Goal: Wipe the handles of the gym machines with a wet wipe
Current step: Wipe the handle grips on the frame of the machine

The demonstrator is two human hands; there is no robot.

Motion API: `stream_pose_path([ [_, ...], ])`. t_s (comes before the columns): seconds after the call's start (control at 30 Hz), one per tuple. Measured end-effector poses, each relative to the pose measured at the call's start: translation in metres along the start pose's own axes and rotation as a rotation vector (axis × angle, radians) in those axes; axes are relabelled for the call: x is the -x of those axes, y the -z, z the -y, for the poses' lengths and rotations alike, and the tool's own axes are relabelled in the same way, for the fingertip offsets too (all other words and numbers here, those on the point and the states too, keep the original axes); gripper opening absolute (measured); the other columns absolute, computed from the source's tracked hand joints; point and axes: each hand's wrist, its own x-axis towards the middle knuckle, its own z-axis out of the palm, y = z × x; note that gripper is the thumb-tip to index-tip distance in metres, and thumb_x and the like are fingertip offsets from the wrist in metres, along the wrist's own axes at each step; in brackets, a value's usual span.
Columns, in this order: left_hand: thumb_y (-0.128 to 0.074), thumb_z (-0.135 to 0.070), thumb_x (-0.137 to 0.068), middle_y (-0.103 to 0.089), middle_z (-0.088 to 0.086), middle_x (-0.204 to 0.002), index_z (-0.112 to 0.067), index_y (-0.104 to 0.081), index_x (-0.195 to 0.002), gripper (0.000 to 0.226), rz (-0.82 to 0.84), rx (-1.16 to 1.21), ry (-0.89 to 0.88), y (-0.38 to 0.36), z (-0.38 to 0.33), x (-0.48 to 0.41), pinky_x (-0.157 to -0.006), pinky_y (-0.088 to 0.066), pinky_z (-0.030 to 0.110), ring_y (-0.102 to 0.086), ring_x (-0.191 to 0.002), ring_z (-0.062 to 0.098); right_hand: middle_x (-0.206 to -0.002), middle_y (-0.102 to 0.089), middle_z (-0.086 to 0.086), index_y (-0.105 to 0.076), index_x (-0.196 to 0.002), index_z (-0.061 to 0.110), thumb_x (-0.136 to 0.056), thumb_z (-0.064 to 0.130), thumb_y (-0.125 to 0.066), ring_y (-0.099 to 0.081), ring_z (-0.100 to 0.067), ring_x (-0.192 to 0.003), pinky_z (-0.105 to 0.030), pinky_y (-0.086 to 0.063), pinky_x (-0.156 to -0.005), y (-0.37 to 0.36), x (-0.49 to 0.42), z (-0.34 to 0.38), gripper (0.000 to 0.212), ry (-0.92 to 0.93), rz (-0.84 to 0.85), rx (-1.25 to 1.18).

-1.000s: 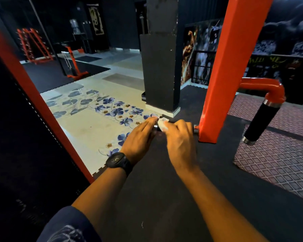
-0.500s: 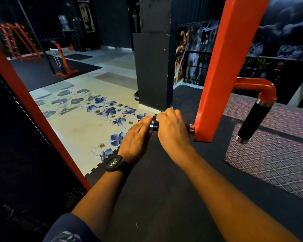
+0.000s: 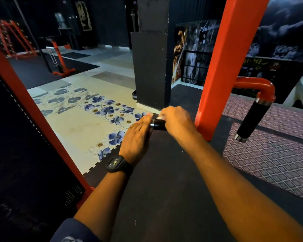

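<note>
A person's two bare arms reach forward from the bottom of the view toward a short black handle (image 3: 158,124) that sticks out sideways from the foot of a thick orange upright post (image 3: 222,67). The right hand (image 3: 177,122) is wrapped over the top of this handle, fingers curled around it, and a small patch of white wet wipe (image 3: 159,117) peeks out from under the fingers, pressed against the grip. The left hand (image 3: 137,138) lies flat with straight fingers, its fingertips touching the free, metal-capped end of the handle; it grips nothing. A black watch (image 3: 116,163) sits on the left wrist, and a dark blue sleeve (image 3: 73,231) shows at the lower edge.

To the right of the post, a second handle (image 3: 251,119) with a black grip and silver rings hangs down at a tilt from a curved orange tube, well apart from both hands. Below the hands lies dark rubber floor matting (image 3: 164,189), with a purple diamond-patterned mat (image 3: 269,159) to the right and a pale floor printed with blue flowers (image 3: 98,119) to the left. A slanted orange frame bar (image 3: 33,109) crosses the left side. A black pillar (image 3: 150,67) stands behind the hands.
</note>
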Motion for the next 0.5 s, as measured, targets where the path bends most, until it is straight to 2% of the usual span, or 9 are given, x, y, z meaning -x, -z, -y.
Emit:
stream_pose_path([
  [0.07, -0.043, -0.019, -0.102, -0.049, 0.015, -0.149, -0.005, -0.041, -0.150, 0.050, -0.005, 0.000, -0.001, 0.001, -0.003, -0.001, -0.107, -0.046, 0.050, -0.051, -0.134, 0.029, -0.096, -0.062, -0.008, -0.068, -0.112, 0.016, -0.089, 0.005, -0.064, -0.053, -0.023, -0.083, -0.034, -0.046, -0.070, 0.002, 0.004, -0.009, 0.026, -0.048, -0.007, 0.014],
  [0.1, -0.044, -0.018, -0.102, -0.049, 0.015, -0.149, -0.005, -0.042, -0.149, 0.049, -0.008, 0.002, -0.003, 0.001, -0.004, -0.002, -0.107, -0.046, 0.049, -0.051, -0.134, 0.029, -0.098, -0.061, -0.008, -0.067, -0.112, 0.015, -0.089, 0.004, -0.064, -0.053, -0.023, -0.088, -0.034, -0.048, -0.073, -0.001, 0.011, -0.008, 0.026, -0.006, -0.076, 0.018],
  [0.2, -0.042, -0.020, -0.103, -0.049, 0.013, -0.150, -0.005, -0.044, -0.148, 0.048, -0.022, 0.018, -0.010, 0.001, -0.003, -0.002, -0.111, -0.043, 0.045, -0.048, -0.138, 0.026, -0.105, -0.062, -0.007, -0.069, -0.104, 0.009, -0.085, -0.003, -0.066, -0.052, -0.023, -0.093, -0.033, -0.049, -0.074, -0.037, 0.045, -0.004, 0.023, 0.258, -0.430, -0.069],
  [0.3, -0.048, -0.014, -0.103, -0.049, 0.012, -0.150, -0.008, -0.042, -0.150, 0.048, -0.013, 0.045, 0.037, 0.004, -0.005, -0.003, -0.111, -0.044, 0.046, -0.047, -0.138, 0.025, -0.106, -0.064, -0.006, -0.072, -0.100, 0.009, -0.089, 0.001, -0.067, -0.049, -0.020, -0.090, -0.028, -0.045, -0.075, -0.069, 0.049, -0.025, 0.014, 0.341, -0.690, -0.169],
  [0.37, -0.048, -0.014, -0.103, -0.054, 0.013, -0.145, -0.010, -0.041, -0.151, 0.048, -0.011, 0.050, 0.069, 0.006, -0.011, -0.004, -0.105, -0.048, 0.045, -0.053, -0.131, 0.027, -0.105, -0.064, -0.008, -0.071, -0.099, 0.009, -0.092, 0.007, -0.065, -0.050, -0.021, -0.091, -0.027, -0.042, -0.077, -0.075, 0.044, -0.034, 0.009, 0.311, -0.770, -0.213],
  [0.5, -0.053, -0.007, -0.101, -0.063, 0.014, -0.134, -0.009, -0.042, -0.150, 0.051, -0.035, 0.080, 0.110, 0.008, -0.020, -0.004, -0.091, -0.051, 0.039, -0.061, -0.117, 0.030, -0.111, -0.061, -0.012, -0.071, -0.109, 0.003, -0.094, 0.004, -0.065, -0.052, -0.022, -0.094, -0.027, -0.049, -0.077, -0.093, 0.047, -0.027, 0.016, 0.398, -0.744, -0.111],
])
